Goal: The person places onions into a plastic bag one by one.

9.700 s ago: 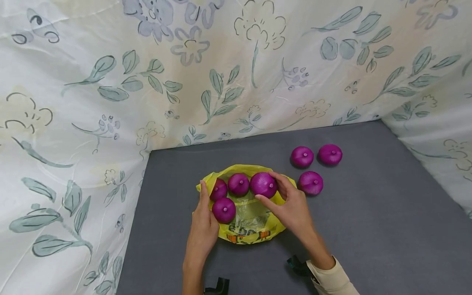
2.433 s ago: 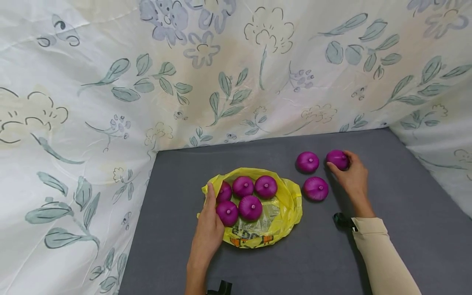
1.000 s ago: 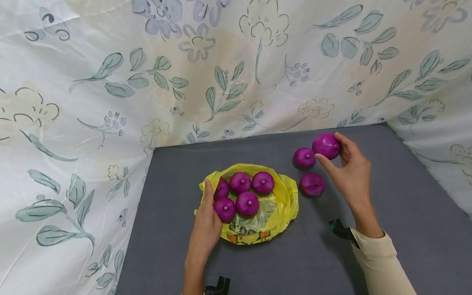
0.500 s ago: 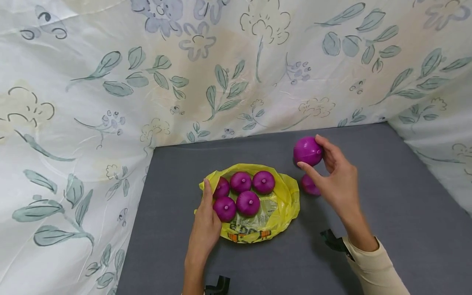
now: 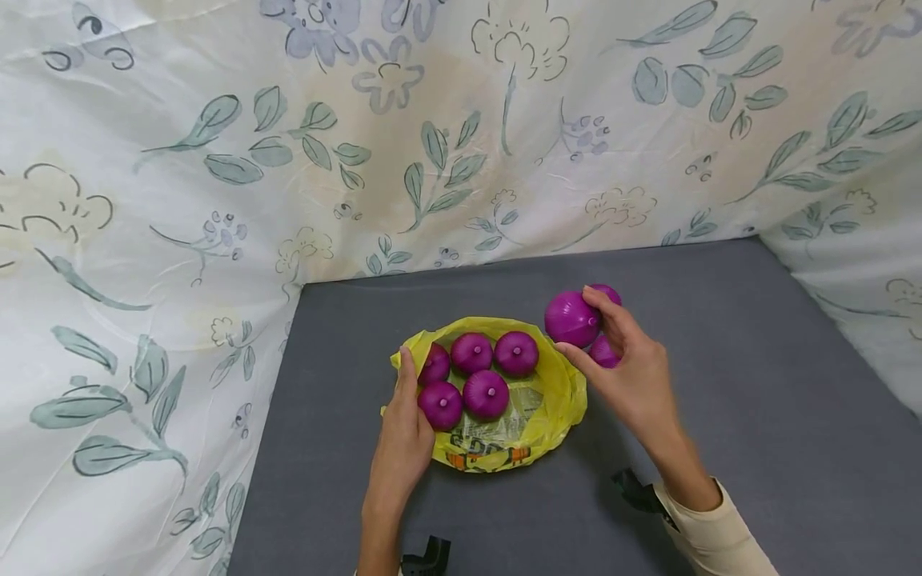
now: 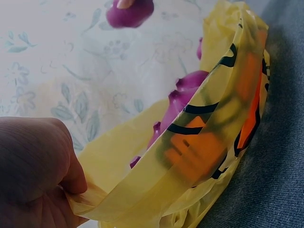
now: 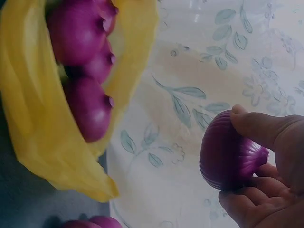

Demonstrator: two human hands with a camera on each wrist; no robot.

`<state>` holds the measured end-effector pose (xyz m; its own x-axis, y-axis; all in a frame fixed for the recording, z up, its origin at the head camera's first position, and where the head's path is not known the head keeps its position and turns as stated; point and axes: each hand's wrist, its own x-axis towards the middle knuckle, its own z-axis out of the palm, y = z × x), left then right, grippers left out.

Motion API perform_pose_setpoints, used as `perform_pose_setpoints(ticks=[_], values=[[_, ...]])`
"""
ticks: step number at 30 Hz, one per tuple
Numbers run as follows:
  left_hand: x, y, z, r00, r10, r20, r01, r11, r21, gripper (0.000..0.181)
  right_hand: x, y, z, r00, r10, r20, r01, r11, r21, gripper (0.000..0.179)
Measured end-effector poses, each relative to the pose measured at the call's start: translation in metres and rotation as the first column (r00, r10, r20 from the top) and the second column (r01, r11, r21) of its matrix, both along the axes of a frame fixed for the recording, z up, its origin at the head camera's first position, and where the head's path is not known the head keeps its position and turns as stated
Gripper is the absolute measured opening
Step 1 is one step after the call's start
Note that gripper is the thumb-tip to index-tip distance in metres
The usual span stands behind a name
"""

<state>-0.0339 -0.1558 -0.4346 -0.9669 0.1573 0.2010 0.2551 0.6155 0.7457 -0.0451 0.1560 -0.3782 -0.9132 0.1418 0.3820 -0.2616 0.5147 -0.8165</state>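
Note:
My right hand [image 5: 634, 376] holds a purple onion [image 5: 571, 318] between thumb and fingers, raised beside the right rim of a yellow plastic bag [image 5: 558, 400]. The right wrist view shows the same onion [image 7: 225, 152] gripped at its sides, its tip toward the palm. My left hand [image 5: 403, 432] pinches the bag's left edge; in the left wrist view thumb and fingers [image 6: 71, 180] nip the thin yellow film [image 6: 114, 194]. Several purple onions [image 5: 486, 394] sit inside the open bag. Two more onions [image 5: 605, 352] lie on the table behind my right hand, partly hidden by it and the held onion.
Dark grey cloth covers the table [image 5: 756, 384]. A white floral curtain [image 5: 432, 160] rises along the back and both sides. Black straps [image 5: 637, 490] are on the wrists.
My right hand picked an onion off the table at the back right and carried it left and nearer, to the bag's rim. Earlier, another onion went into the bag. The left hand stayed on the edge.

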Motion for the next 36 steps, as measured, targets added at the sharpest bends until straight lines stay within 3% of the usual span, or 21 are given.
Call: perform_pose_setpoints(ticks=[7,13,21,28,36], values=[[0.000,0.000,0.001,1.000,0.001,-0.001,-0.001,1.000,-0.002,0.088,0.006,-0.009,-0.016,0.999,0.053,0.011,-0.054,0.998,0.043,0.081],[0.001,0.000,0.001,1.000,0.003,0.017,-0.003,1.000,0.005,0.087,0.009,-0.016,-0.032,0.991,0.126,0.035,-0.126,0.992,-0.003,0.081],[0.000,-0.001,0.001,0.999,-0.003,0.033,0.003,1.000,0.012,0.089,0.013,-0.025,-0.051,0.985,0.162,0.062,-0.162,0.987,-0.002,0.078],[0.000,-0.001,0.001,1.000,-0.003,0.020,0.003,1.000,0.016,0.088,0.015,-0.030,-0.065,0.992,0.104,0.064,-0.113,0.981,0.160,0.078],[0.000,-0.001,0.001,1.000,-0.003,0.027,0.002,1.000,0.018,0.089,0.017,-0.034,-0.073,0.986,0.102,0.136,-0.127,0.973,0.192,0.078]])
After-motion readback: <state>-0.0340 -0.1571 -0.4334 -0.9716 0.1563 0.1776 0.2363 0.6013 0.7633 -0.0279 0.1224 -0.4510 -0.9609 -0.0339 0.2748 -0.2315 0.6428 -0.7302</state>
